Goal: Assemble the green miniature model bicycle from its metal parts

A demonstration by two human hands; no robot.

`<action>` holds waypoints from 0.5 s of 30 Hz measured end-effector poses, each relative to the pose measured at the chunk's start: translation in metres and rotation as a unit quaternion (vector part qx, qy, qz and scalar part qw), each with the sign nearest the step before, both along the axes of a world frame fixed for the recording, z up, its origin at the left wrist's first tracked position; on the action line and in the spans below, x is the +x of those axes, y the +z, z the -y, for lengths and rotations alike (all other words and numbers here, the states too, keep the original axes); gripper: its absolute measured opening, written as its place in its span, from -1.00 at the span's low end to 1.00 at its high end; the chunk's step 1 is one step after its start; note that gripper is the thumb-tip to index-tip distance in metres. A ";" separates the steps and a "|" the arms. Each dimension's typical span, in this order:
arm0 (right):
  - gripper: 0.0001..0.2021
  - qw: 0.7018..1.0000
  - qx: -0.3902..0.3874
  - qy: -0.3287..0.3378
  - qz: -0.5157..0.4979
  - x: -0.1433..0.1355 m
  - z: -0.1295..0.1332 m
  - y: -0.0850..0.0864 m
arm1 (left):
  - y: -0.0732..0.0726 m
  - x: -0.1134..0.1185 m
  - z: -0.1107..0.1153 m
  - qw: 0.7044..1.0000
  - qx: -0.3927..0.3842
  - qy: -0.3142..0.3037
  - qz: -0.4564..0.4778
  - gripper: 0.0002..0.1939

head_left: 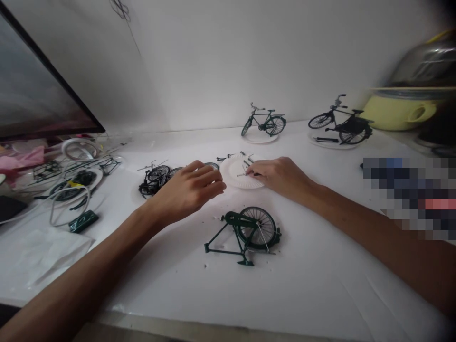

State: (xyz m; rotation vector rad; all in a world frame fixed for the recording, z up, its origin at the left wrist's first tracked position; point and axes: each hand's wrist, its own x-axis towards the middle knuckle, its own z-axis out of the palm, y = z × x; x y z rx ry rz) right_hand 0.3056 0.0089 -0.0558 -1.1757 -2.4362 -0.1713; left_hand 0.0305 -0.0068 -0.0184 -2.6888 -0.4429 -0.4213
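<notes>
A dark green model bicycle frame [226, 251] with one wheel [257, 228] fitted lies on its side on the white table, in front of both hands. Over the table, beyond the frame, hovers my left hand [194, 190], fingers curled together; whatever they may hold is hidden. My right hand [274, 172] reaches to a white paper plate [231, 175], its fingertips pinched at a small thin part [242, 175]. Other small rod-like parts lie on this plate. Partly behind my left hand is a pile of black bicycle parts and wheels [155, 178].
Two model bicycles stand at the back, one green [265, 121], one black [342, 123]. On the left are a plate of parts [99, 178], a white cable, a tape roll [80, 148] and a screen [42, 85]. A yellow pot [392, 111] stands back right.
</notes>
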 end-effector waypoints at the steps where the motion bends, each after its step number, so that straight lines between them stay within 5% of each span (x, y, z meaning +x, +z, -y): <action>1: -0.78 1.000 0.001 0.005 0.009 0.000 0.001 0.001 | 0.000 -0.001 0.001 1.000 -0.008 0.002 0.004 -0.83; 7: -0.77 0.999 0.010 0.012 0.048 0.001 0.003 0.003 | -0.003 -0.003 0.005 0.983 -0.159 -0.019 0.095 -0.86; 11: -0.75 0.998 0.018 0.018 0.060 0.002 0.003 0.004 | -0.004 0.001 0.010 0.925 -0.333 -0.053 0.175 -0.90; 15: -0.73 0.997 0.027 0.026 0.068 0.003 0.002 0.003 | 0.000 0.003 0.016 0.882 -0.424 -0.056 0.198 -0.85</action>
